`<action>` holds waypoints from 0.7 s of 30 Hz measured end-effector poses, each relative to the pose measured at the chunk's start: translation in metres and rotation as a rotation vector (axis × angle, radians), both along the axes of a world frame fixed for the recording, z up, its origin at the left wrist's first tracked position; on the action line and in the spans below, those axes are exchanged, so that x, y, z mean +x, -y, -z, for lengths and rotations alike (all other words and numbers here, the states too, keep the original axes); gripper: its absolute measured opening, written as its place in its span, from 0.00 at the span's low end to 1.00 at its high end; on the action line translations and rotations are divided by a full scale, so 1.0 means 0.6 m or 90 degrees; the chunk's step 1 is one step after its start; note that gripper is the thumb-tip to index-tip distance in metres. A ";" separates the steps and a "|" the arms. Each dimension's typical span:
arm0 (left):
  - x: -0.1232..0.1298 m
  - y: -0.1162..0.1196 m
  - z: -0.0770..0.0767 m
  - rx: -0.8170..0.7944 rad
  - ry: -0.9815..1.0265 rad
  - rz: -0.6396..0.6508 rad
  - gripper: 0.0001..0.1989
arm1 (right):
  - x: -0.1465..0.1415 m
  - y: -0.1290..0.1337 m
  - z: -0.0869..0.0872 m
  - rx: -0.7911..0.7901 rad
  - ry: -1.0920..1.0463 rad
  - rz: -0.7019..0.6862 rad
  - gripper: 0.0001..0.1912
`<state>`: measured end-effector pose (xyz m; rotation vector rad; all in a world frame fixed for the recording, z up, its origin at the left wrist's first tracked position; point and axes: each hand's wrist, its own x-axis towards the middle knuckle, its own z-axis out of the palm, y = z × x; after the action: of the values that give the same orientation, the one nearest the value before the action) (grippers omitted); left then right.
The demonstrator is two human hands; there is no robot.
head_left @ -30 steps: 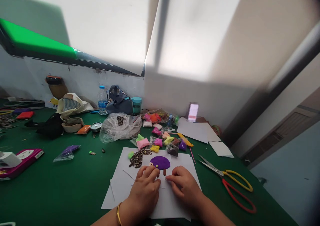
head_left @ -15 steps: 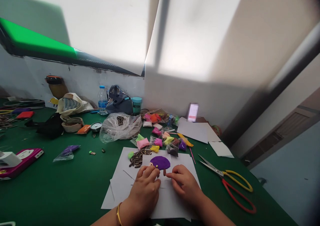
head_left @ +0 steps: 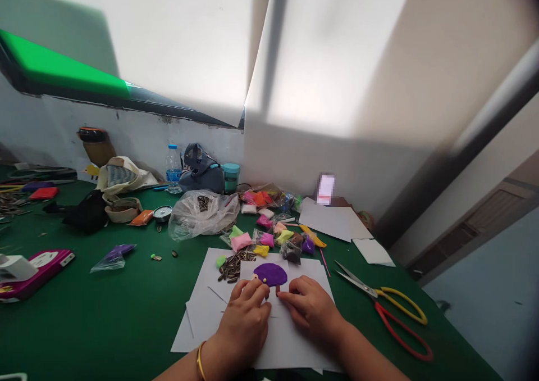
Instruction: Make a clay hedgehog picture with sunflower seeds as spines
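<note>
A purple modelling-clay oval (head_left: 270,274) lies on a small white sheet, with a pale clay piece at its left end. Under its lower edge stands a short brown clay strip (head_left: 277,290). The stretched index fingertip of my right hand (head_left: 309,307) touches the strip's lower right side, its thumb apart and other fingers bent. My left hand (head_left: 246,313) rests on the white paper (head_left: 202,313) left of the strip, fingers bent and lying on the sheet. Another dark brown bit shows at its fingertips, partly hidden.
Striped sunflower seeds (head_left: 236,267) are heaped on the paper's upper left. Behind are several small clay packets (head_left: 241,241) and a clear plastic bag (head_left: 204,215). Large scissors (head_left: 374,294) lie open at right. A magenta case (head_left: 40,271) is far left.
My right index fingertip has shifted slightly left and onto the lower part of the brown strip. My left hand stays in place.
</note>
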<state>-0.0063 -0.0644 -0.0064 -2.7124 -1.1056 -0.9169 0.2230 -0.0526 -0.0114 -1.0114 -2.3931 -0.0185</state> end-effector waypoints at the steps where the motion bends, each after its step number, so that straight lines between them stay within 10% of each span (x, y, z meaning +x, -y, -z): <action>1: 0.000 0.000 0.000 0.000 0.001 0.001 0.04 | 0.000 0.000 0.001 -0.001 0.002 0.001 0.18; 21: 0.000 0.000 -0.003 0.004 0.001 -0.001 0.05 | 0.004 0.003 0.000 -0.007 -0.043 0.017 0.21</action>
<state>-0.0065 -0.0643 -0.0046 -2.7055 -1.1028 -0.9205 0.2255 -0.0546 -0.0114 -1.0327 -2.3214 0.0177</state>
